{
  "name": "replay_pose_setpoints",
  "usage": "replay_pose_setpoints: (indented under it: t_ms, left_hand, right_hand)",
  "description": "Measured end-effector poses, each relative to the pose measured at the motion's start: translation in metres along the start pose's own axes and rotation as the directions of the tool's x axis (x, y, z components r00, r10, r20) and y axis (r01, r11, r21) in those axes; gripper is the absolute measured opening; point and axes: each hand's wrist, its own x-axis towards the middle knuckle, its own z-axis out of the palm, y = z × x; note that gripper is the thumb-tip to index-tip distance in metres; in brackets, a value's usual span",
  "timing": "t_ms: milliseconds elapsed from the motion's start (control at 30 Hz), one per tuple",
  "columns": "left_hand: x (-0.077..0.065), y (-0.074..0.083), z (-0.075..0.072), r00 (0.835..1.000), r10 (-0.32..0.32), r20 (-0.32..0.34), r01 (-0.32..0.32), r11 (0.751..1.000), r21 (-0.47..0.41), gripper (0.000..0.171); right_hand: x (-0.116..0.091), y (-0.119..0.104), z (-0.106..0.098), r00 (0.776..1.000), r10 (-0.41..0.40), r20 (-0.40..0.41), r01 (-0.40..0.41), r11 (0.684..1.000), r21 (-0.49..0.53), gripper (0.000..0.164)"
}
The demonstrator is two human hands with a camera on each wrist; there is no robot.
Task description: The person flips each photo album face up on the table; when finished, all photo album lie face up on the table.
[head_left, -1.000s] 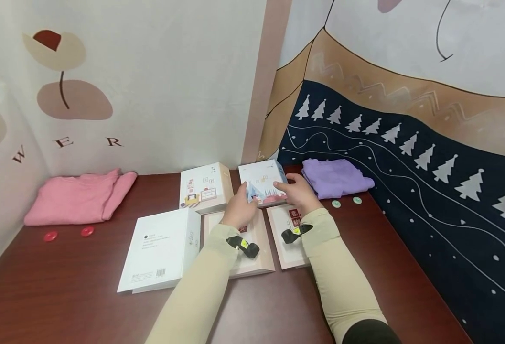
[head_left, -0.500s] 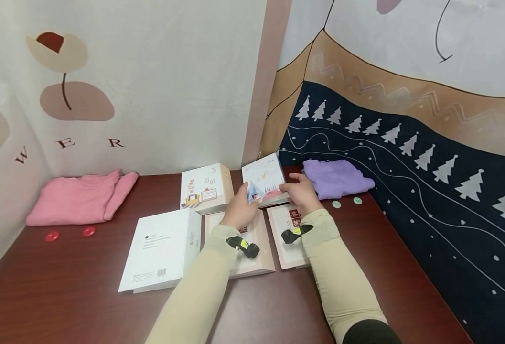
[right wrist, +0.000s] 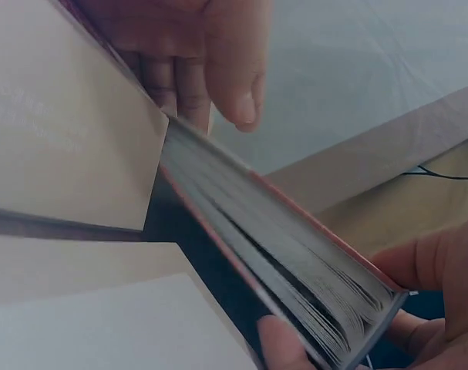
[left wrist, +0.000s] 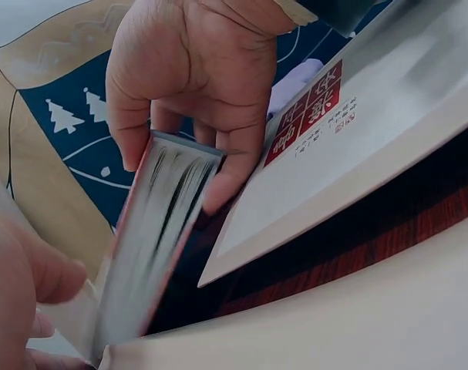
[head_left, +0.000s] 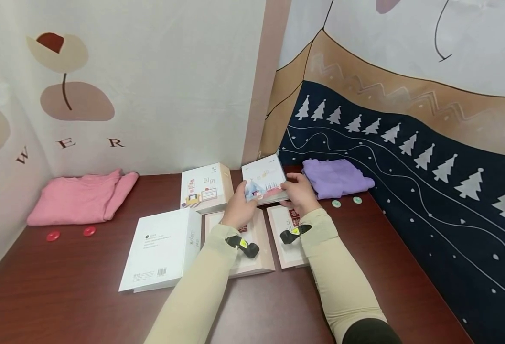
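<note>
Both hands hold a thick white book [head_left: 264,177] with a blue and pink picture on its cover, at the back of the table. At its left edge, my left hand [head_left: 239,209] grips with the thumb on top. My right hand [head_left: 302,195] grips the right side, its thumb on the cover and fingers beneath. In the right wrist view, the fingers [right wrist: 422,258] wrap the spine end and the page edges [right wrist: 280,254] face the camera. The book is tilted and looks partly lifted. Under the forearms lie two books with red character blocks, the left one [head_left: 252,243] and the right one [head_left: 286,243].
A yellow-pictured book [head_left: 207,186] and a white barcode-backed book [head_left: 159,248] lie to the left. Folded pink cloth [head_left: 80,198] sits far left with red buttons [head_left: 89,231] before it. Purple cloth [head_left: 336,178] and green buttons [head_left: 357,200] lie right. Fabric walls [head_left: 183,86] border the table.
The held book's far edge has risen and the book has turned slightly, both hands staying on it. Fingers of the right hand now show below its near edge. The other books have stayed put.
</note>
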Motion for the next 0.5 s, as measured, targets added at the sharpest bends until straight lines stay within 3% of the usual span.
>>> replay_pose_setpoints:
  t_ms: [500]
  left_hand:
    - [0.0001, -0.0004, -0.0009, 0.999, 0.008, -0.041, -0.009, 0.999, -0.043, 0.059]
  right_hand:
    - [0.0031, -0.0019, 0.0008, 0.998, 0.068, 0.006, -0.069, 0.99, 0.121, 0.053]
